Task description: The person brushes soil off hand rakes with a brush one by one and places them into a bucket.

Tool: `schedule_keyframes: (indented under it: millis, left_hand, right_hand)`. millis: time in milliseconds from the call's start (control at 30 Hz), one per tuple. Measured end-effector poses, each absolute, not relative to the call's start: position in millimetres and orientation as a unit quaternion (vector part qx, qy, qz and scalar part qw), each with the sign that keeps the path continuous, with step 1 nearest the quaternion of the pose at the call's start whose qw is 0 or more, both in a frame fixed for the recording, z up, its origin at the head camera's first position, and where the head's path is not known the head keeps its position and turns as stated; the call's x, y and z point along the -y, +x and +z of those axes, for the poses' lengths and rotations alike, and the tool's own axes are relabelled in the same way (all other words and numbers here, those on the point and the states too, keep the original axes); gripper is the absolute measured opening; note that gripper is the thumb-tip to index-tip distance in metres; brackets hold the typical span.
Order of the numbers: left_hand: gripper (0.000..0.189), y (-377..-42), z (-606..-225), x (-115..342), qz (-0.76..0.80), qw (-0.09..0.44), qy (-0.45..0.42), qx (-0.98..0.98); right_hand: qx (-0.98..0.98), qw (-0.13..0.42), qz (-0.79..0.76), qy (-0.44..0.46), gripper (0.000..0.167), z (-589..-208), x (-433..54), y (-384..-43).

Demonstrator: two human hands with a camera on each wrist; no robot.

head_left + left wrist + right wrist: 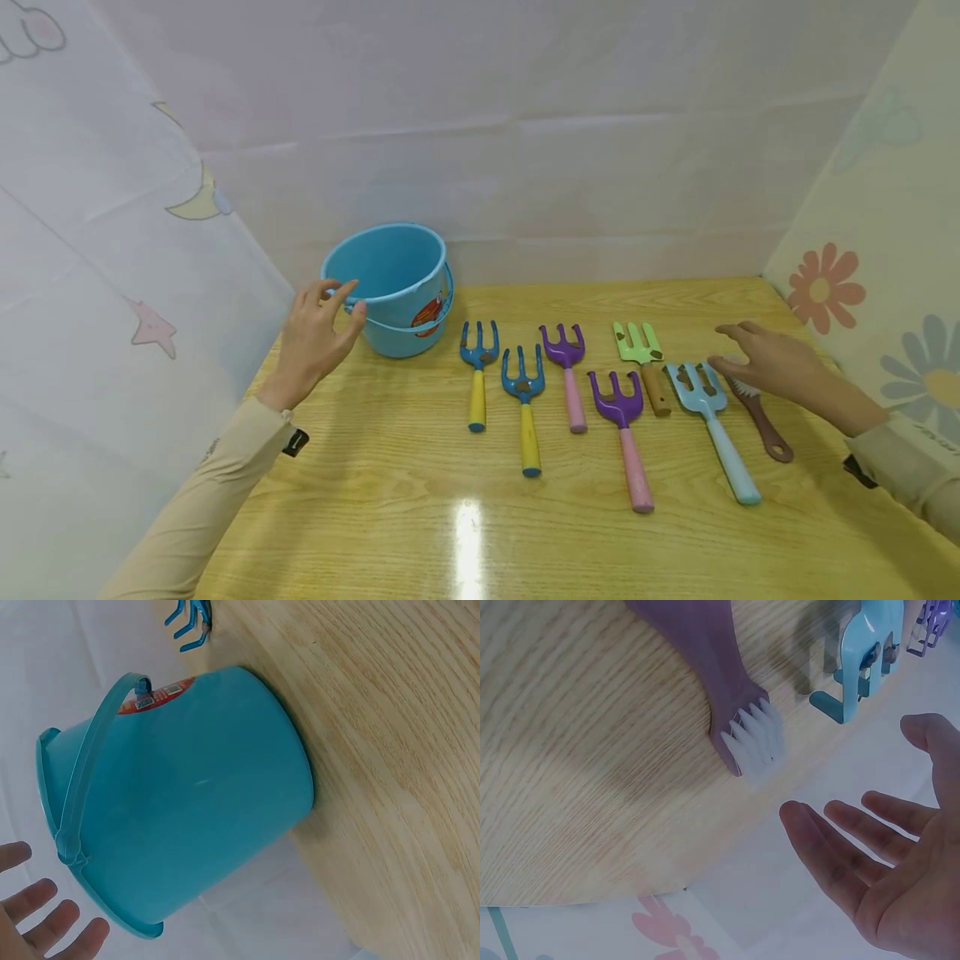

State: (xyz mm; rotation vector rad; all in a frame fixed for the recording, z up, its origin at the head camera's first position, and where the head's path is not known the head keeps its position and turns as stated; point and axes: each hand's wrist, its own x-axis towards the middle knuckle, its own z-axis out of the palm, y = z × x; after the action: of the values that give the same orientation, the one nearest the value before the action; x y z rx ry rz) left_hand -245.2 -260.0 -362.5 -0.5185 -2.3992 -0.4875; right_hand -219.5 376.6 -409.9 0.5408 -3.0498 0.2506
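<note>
A light blue bucket [405, 325] stands upright at the back left, its handle hanging down in front. My left hand [311, 337] is at the bucket's near left rim, fingers spread and loosely bent. In the left wrist view its fingertips [64, 919] are beside the rim with nothing held. Over at the right, my right hand [780, 371] hovers above a brush [763, 421] with a brown handle and white bristles [757, 739]. Its fingers are extended and apart, holding nothing. Left of the brush lies a light blue hand fork [712, 417] with brown dirt on its tines.
Several more hand forks lie across the wooden table [360, 517]: blue ones with yellow handles [529, 442], purple ones with pink handles [634, 471], and a green one [640, 343] with a wooden handle. Brown patches mark their heads. Printed cloth walls [570, 183] close off the back and sides.
</note>
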Motion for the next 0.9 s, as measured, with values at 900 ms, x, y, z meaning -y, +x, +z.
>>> schedule_keyframes:
  millis: [900]
  left_hand:
    - [0.020, -243, -385, 259, -0.204, 0.388, -0.260, 0.860]
  right_hand:
    - [0.985, -0.050, 0.077, 0.149, 0.067, -418, -378, -218]
